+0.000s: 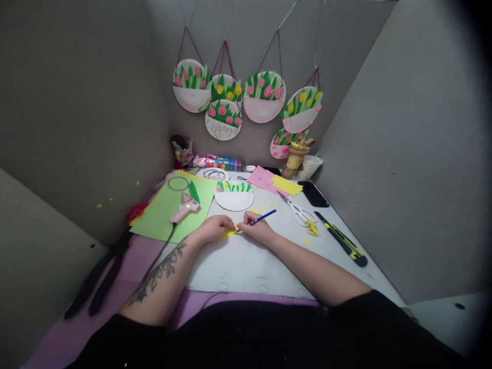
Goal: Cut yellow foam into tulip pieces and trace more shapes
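In the head view, a blue pencil [264,217] is gripped by the right hand [255,229], its tip at yellow paper [228,236] on the white work surface [246,266]; the left hand [216,228] is curled over the paper, whether pinching cannot be told. A clean line is best served by paper pressed flat and light pressure. The surface is enclosed by grey walls [84,102], the far one hung with decorated paper plates [264,110].

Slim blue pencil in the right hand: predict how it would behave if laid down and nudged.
The slim blue pencil is probably stiff, given its straight shaft, and light, being so thin. On the flat white work surface it might roll, though its barrel's shape is unclear.
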The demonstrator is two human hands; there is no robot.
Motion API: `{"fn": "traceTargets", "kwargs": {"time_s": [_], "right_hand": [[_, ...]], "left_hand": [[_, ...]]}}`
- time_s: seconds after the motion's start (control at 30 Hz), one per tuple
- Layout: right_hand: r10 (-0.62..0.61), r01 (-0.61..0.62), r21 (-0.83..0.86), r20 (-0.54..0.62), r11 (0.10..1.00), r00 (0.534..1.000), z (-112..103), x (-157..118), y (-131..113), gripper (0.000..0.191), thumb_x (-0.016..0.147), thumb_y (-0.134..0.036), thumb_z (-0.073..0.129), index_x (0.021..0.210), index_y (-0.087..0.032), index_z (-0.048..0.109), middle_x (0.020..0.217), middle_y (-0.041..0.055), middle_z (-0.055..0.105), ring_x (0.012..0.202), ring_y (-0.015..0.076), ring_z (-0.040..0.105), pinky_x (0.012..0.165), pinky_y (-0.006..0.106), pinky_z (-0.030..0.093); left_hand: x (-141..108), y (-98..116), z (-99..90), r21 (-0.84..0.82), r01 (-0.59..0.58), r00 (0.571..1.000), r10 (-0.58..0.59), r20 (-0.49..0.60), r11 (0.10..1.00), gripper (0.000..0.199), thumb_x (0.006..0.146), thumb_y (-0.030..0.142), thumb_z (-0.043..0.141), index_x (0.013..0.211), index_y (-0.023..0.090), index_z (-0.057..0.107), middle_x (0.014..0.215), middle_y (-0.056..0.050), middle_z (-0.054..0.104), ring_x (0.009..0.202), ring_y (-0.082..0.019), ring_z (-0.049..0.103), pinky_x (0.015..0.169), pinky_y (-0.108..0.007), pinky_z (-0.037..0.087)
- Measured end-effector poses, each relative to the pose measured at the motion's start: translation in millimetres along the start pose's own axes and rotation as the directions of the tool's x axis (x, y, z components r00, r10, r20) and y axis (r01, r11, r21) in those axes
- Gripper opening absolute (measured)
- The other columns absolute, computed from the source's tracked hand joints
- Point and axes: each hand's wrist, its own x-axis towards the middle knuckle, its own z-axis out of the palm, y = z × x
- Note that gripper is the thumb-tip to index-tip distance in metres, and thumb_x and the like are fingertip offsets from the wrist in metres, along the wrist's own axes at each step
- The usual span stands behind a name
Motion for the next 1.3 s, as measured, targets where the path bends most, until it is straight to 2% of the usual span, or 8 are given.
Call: {"fn": "traceTargets", "kwargs": {"time_s": [0.33,0.53,0.73,0.83,0.9,1.0,1.17,1.3], "right_hand": [[-0.003,0.005,0.06,-0.037,0.998,0.999,-2.6,1.1,1.2,0.03,0.069,-0.035,0.066,0.058,-0.02,0.043,0.051,-0.0054,0.047,0.051,0.0102,0.042,0.05,0.022,0.033],[0.018,-0.022,0.335,0.015,0.942,1.0,-3.5,0.9,3.0,0.037,0.086,-0.059,0.044,0.088,-0.022,0.049,0.073,0.0014,0.066,0.041,0.0092,0.042,0.041,0.022,0.03],[-0.133,0.127,0.064,0.093,0.99,0.987,-1.0,-1.8,2.2,0.043,0.092,-0.057,0.035,0.075,-0.021,0.051,0.055,-0.002,0.056,0.046,0.0108,0.045,0.053,0.024,0.04],[-0.151,0.153,-0.006,0.1,0.988,0.983,-1.5,-1.6,0.2,0.043,0.093,-0.055,0.034,0.075,-0.02,0.052,0.059,-0.0009,0.059,0.05,0.0115,0.048,0.056,0.025,0.04],[-0.154,0.157,-0.022,0.099,0.987,0.983,-1.9,-1.2,-1.2,0.042,0.093,-0.054,0.035,0.075,-0.02,0.052,0.062,-0.0002,0.061,0.053,0.0121,0.05,0.058,0.025,0.041],[-0.144,0.148,-0.043,0.093,0.988,0.985,-2.3,-0.4,-2.1,0.042,0.091,-0.056,0.038,0.074,-0.021,0.053,0.062,-0.0003,0.06,0.057,0.0133,0.052,0.06,0.025,0.04],[-0.135,0.142,-0.051,0.12,0.989,0.983,-3.6,0.1,-3.2,0.044,0.091,-0.057,0.036,0.073,-0.021,0.052,0.069,0.0015,0.064,0.061,0.0137,0.054,0.061,0.025,0.04],[-0.114,0.121,-0.043,0.133,0.992,0.984,-5.0,0.3,-8.2,0.043,0.092,-0.055,0.035,0.073,-0.02,0.052,0.072,0.0028,0.065,0.063,0.0138,0.054,0.061,0.025,0.041]], "left_hand": [[0.0,1.6,-0.1,0.004,0.009,1.0,-0.009,-0.004,1.0,0.05,0.061,0.002,0.039,0.092,0.019,0.075,0.106,-0.001,0.07,0.096,-0.015,0.063,0.093,-0.022,0.043],[-1.6,2.7,2.3,0.03,-0.006,0.999,0.007,-0.032,1.0,0.047,0.064,0.002,0.039,0.09,0.019,0.076,0.107,-0.002,0.07,0.097,-0.015,0.063,0.093,-0.023,0.043],[-2.1,1.2,3.6,0.055,0.009,0.999,-0.007,-0.046,0.998,0.048,0.065,0.002,0.04,0.093,0.021,0.075,0.11,-0.001,0.069,0.099,-0.016,0.062,0.092,-0.023,0.044],[-3.9,3.2,2.9,0.096,-0.022,0.999,0.026,-0.041,0.995,0.046,0.067,0.003,0.042,0.094,0.021,0.074,0.109,-0.001,0.069,0.1,-0.016,0.061,0.091,-0.023,0.044],[-8.6,12.2,3.4,0.156,-0.035,0.998,0.044,-0.054,0.987,0.041,0.072,0.005,0.044,0.096,0.021,0.073,0.107,-0.002,0.068,0.099,-0.016,0.061,0.09,-0.024,0.045],[-20.3,39.4,10.9,0.32,0.047,0.991,-0.003,-0.137,0.946,0.033,0.082,0.015,0.045,0.102,0.02,0.07,0.11,-0.006,0.065,0.097,-0.018,0.061,0.087,-0.027,0.046],[-35.0,87.7,45.5,0.6,0.212,0.974,-0.216,-0.066,0.771,0.031,0.09,0.019,0.036,0.106,0.012,0.061,0.105,-0.017,0.062,0.084,-0.025,0.065,0.071,-0.036,0.051],[-35.1,99.9,65.2,0.646,0.266,0.955,-0.287,-0.076,0.715,0.039,0.092,0.038,0.039,0.115,0.011,0.054,0.123,-0.025,0.053,0.078,-0.027,0.067,0.063,-0.036,0.052]]}}
